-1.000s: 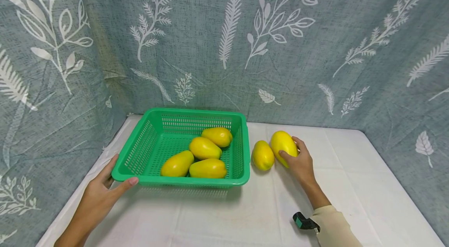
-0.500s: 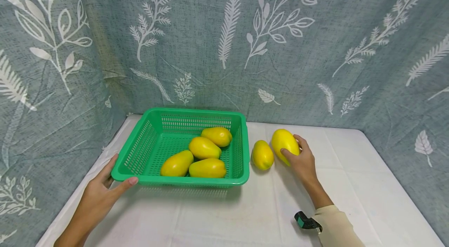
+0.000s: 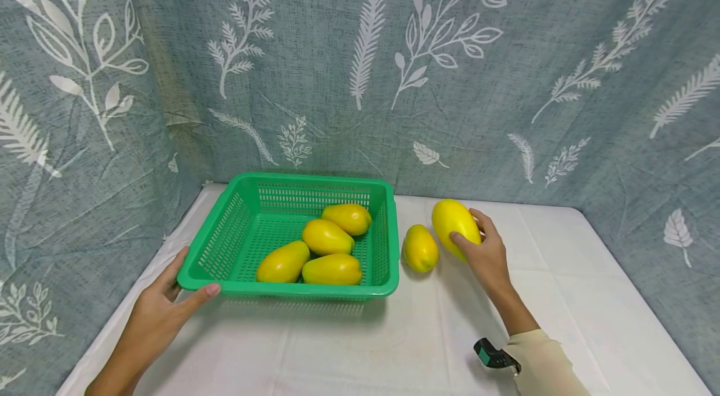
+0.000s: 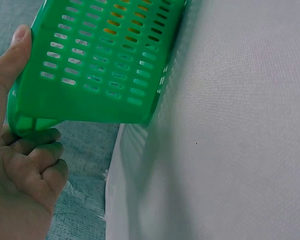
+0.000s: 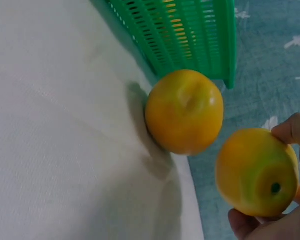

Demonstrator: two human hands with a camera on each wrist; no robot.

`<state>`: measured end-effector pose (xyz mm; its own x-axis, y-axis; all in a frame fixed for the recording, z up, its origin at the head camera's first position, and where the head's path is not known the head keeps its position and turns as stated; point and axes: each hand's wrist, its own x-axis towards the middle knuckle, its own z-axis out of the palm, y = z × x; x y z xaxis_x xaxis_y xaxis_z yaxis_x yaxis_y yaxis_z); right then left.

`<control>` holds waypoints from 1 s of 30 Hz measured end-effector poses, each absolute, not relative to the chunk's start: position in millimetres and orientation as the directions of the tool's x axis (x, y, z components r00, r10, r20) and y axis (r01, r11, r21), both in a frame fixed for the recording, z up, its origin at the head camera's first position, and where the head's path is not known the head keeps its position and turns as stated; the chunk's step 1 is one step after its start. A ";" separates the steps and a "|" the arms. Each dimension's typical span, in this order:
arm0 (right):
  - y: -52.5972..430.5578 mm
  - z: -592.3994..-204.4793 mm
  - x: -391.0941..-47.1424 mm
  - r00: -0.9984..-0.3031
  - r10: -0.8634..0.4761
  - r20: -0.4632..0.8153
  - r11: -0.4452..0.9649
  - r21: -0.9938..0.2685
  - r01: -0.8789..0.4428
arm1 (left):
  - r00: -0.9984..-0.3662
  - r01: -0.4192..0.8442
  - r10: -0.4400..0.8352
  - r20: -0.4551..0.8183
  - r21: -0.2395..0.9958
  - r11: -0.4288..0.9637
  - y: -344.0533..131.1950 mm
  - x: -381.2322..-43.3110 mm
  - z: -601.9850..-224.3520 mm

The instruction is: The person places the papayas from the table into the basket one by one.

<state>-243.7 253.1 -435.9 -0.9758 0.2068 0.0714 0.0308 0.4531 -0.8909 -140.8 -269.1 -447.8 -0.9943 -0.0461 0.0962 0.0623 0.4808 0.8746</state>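
Observation:
A green plastic basket (image 3: 292, 291) stands at the left of the table with several yellow papayas (image 3: 332, 270) lying inside, toward its right half. My left hand (image 3: 160, 315) grips the basket's near left corner, thumb over the rim; in the left wrist view its fingers (image 4: 45, 150) curl under that rim. My right hand (image 3: 486, 258) holds a yellow papaya (image 3: 452, 224) between thumb and fingers. In the right wrist view this held papaya (image 5: 255, 170) is raised off the cloth. Another papaya (image 5: 185, 112) lies on the cloth between it and the basket's right wall.
A white cloth (image 3: 416, 340) covers the table. Grey-blue curtains (image 3: 326, 59) with white leaf patterns hang along the back and both sides. A black strap device (image 3: 492, 355) sits at my right wrist by the beige sleeve (image 3: 542, 361).
The papaya in my right hand has risen from the cloth and shifted slightly away from me. My left hand and the basket have kept their place.

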 end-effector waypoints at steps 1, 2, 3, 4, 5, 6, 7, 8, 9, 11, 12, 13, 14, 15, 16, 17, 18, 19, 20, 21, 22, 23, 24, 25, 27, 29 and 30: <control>252.1 -434.6 -243.1 -0.976 0.204 0.072 0.450 -0.893 0.029 | -0.994 0.060 -0.047 0.094 0.873 0.483 -269.3 -140.9 -447.7; 251.0 -433.8 -242.5 -0.977 0.202 0.073 0.445 -0.895 0.025 | -0.995 0.059 -0.046 0.092 0.874 0.482 -269.5 -140.7 -447.7; 250.0 -433.3 -242.0 -0.977 0.198 0.073 0.442 -0.897 0.023 | -0.995 0.061 -0.044 0.094 0.874 0.482 -269.8 -140.5 -448.1; 248.9 -432.6 -241.5 -0.978 0.195 0.074 0.439 -0.898 0.019 | -0.994 0.063 -0.044 0.097 0.872 0.485 -270.0 -140.4 -448.1; 247.7 -431.8 -241.0 -0.979 0.192 0.075 0.435 -0.900 0.016 | -0.994 0.066 -0.043 0.099 0.871 0.486 -270.1 -140.3 -448.3; 246.6 -430.9 -240.4 -0.979 0.189 0.076 0.431 -0.902 0.013 | -0.994 0.067 -0.043 0.101 0.870 0.488 -270.3 -140.4 -448.5; 245.5 -429.9 -239.9 -0.980 0.186 0.078 0.426 -0.905 0.008 | -0.994 0.069 -0.043 0.103 0.868 0.491 -270.4 -140.4 -448.5; 244.3 -428.8 -239.4 -0.980 0.182 0.081 0.422 -0.907 0.004 | -0.994 0.070 -0.043 0.104 0.869 0.490 -270.6 -140.4 -448.7; 243.1 -427.5 -238.8 -0.980 0.178 0.083 0.419 -0.908 0.000 | -0.994 0.070 -0.043 0.104 0.869 0.490 -270.6 -140.3 -449.1; 240.6 -425.1 -237.5 -0.982 0.169 0.090 0.414 -0.910 -0.012 | -0.993 0.070 -0.044 0.105 0.869 0.490 -270.9 -140.7 -449.2; 239.3 -423.9 -236.7 -0.982 0.163 0.094 0.412 -0.911 -0.019 | -0.993 0.071 -0.045 0.107 0.870 0.489 -271.0 -140.9 -449.4; 238.0 -422.8 -236.0 -0.983 0.157 0.099 0.411 -0.911 -0.027 | -0.993 0.073 -0.045 0.109 0.869 0.489 -271.0 -141.0 -449.5; 236.7 -421.8 -235.3 -0.983 0.149 0.104 0.411 -0.911 -0.034 | -0.993 0.075 -0.046 0.112 0.869 0.489 -271.0 -141.1 -449.7; 235.4 -420.9 -234.6 -0.984 0.142 0.108 0.410 -0.911 -0.041 | -0.992 0.079 -0.045 0.116 0.868 0.489 -271.1 -141.4 -449.8; 234.0 -420.0 -233.7 -0.984 0.135 0.113 0.409 -0.911 -0.048 | -0.992 0.083 -0.046 0.121 0.867 0.492 -271.0 -141.8 -449.5; 232.7 -419.2 -232.9 -0.985 0.128 0.117 0.407 -0.912 -0.055 | -0.991 0.087 -0.045 0.125 0.866 0.493 -270.9 -141.9 -449.5; 231.3 -418.3 -232.1 -0.985 0.121 0.121 0.405 -0.912 -0.062 | -0.991 0.091 -0.044 0.129 0.865 0.493 -270.8 -142.0 -449.5; 229.9 -417.4 -231.3 -0.986 0.114 0.125 0.402 -0.913 -0.069 | -0.990 0.094 -0.043 0.132 0.864 0.494 -270.7 -142.1 -449.4; 228.5 -416.3 -230.6 -0.986 0.107 0.129 0.400 -0.913 -0.076 | -0.990 0.095 -0.042 0.133 0.864 0.495 -270.6 -142.1 -449.3; 227.2 -415.2 -229.9 -0.986 0.101 0.135 0.397 -0.914 -0.084 | -0.990 0.096 -0.041 0.133 0.864 0.494 -270.5 -142.2 -449.3; 225.8 -414.1 -229.2 -0.986 0.095 0.140 0.396 -0.914 -0.092 | -0.990 0.095 -0.041 0.132 0.864 0.494 -270.5 -142.2 -449.3; 224.6 -413.1 -228.7 -0.985 0.089 0.145 0.395 -0.913 -0.099 | -0.991 0.093 -0.040 0.130 0.864 0.494 -270.5 -142.2 -449.3; 223.4 -412.2 -228.2 -0.985 0.084 0.151 0.394 -0.913 -0.106 | -0.991 0.092 -0.040 0.128 0.865 0.494 -270.6 -142.3 -449.4; 222.3 -411.3 -227.8 -0.985 0.078 0.156 0.393 -0.913 -0.113 | -0.991 0.088 -0.041 0.124 0.865 0.494 -270.7 -142.3 -449.4; 220.2 -410.0 -227.0 -0.984 0.070 0.162 0.391 -0.912 -0.122 | -0.992 0.078 -0.043 0.114 0.866 0.493 -270.9 -142.5 -449.5; 218.2 -409.1 -226.2 -0.985 0.063 0.162 0.389 -0.913 -0.125 | -0.993 0.070 -0.046 0.106 0.867 0.494 -271.0 -142.6 -449.7; 217.2 -408.8 -225.8 -0.985 0.058 0.161 0.387 -0.913 -0.127 | -0.994 0.066 -0.047 0.103 0.866 0.496 -271.2 -142.7 -449.7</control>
<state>-225.8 217.2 -408.8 -0.9852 0.0580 0.1612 -0.1267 0.3871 -0.9133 -142.7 -271.2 -449.7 -0.9936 -0.0470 0.1031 0.0664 0.4956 0.8660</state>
